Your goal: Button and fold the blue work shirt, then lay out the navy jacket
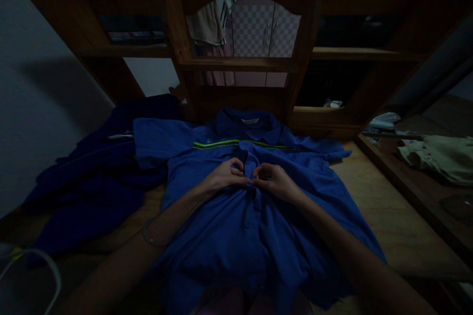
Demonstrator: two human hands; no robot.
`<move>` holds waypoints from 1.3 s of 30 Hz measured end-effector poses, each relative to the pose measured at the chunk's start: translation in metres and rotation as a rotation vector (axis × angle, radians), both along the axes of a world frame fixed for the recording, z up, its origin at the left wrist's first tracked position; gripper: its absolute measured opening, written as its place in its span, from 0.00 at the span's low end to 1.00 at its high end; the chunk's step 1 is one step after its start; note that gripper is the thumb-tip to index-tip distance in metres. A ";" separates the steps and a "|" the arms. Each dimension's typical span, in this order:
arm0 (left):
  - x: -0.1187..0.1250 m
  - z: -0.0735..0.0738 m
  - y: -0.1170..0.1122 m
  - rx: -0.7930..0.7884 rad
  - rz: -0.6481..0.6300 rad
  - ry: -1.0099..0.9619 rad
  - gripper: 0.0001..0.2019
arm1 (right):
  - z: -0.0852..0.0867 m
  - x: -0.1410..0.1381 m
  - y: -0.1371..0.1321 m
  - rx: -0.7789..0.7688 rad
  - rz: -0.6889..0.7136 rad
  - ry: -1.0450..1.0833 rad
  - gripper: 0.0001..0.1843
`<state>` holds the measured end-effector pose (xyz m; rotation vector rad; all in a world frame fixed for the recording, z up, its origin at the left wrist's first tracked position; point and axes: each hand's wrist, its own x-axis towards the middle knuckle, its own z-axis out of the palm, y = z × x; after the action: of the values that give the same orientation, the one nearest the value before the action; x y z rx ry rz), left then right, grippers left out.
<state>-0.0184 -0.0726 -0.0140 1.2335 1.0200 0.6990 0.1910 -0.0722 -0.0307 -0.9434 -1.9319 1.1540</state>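
Note:
A blue short-sleeved shirt [218, 226] with a bright green stripe across the chest lies spread out, its collar toward the wooden shelf. My left hand [229, 173] pinches the front edge of the shirt at mid-chest. From the other side my right hand [271, 180] pinches the same front opening, and the fingertips of both hands meet there. The fabric is bunched up slightly between them. Whether a button sits under the fingertips is hidden. Below the hands the front placket runs down toward me in folds.
Dark blue clothing [99, 177] lies heaped at the left. Behind the shirt rises a wooden shelf unit [240, 64]. Pale wooden tabletop [384, 206] shows at the right, with folded light cloth [439, 157] beyond its raised edge. A white cable [51, 266] loops at the lower left.

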 end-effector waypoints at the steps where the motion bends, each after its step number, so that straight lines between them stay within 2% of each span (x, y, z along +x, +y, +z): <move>1: 0.001 0.001 0.000 0.018 0.004 0.013 0.26 | 0.000 0.001 0.000 -0.034 0.015 0.011 0.18; 6: 0.004 0.003 -0.003 0.098 0.003 0.036 0.25 | 0.002 -0.001 0.002 -0.278 0.065 0.109 0.25; 9: 0.006 0.003 -0.006 0.176 -0.019 0.036 0.23 | 0.005 -0.002 0.002 -0.313 0.057 0.120 0.25; 11: 0.007 0.003 -0.009 0.225 -0.025 0.046 0.21 | 0.007 -0.002 0.001 -0.245 0.053 0.076 0.23; 15: 0.009 0.001 -0.010 0.284 -0.003 0.090 0.19 | 0.013 -0.002 -0.004 -0.004 0.012 -0.066 0.14; 19: 0.008 0.001 -0.007 0.323 0.006 0.117 0.18 | 0.016 -0.004 -0.009 0.132 -0.033 -0.102 0.06; 21: 0.006 0.003 -0.006 0.279 0.028 0.131 0.19 | 0.015 -0.005 -0.010 0.184 -0.058 -0.094 0.04; 23: 0.003 0.005 -0.006 0.164 0.029 0.126 0.20 | 0.015 -0.007 -0.012 0.230 -0.072 -0.080 0.03; 26: -0.002 0.008 -0.006 -0.030 -0.008 0.074 0.21 | 0.014 -0.009 -0.014 0.303 -0.075 -0.063 0.03; 29: -0.008 0.010 -0.004 -0.130 -0.048 0.007 0.19 | 0.012 -0.013 -0.017 0.363 -0.075 -0.057 0.02; 34: -0.013 0.015 -0.003 -0.215 -0.128 0.010 0.16 | 0.007 -0.017 -0.020 0.375 -0.059 -0.044 0.02; 39: -0.012 0.013 -0.003 -0.179 -0.126 -0.050 0.15 | 0.010 -0.015 -0.019 0.325 -0.083 -0.008 0.05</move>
<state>-0.0307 -0.0753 -0.0013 1.1090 0.9343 0.5267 0.1756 -0.0908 -0.0208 -0.8425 -1.9898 0.7588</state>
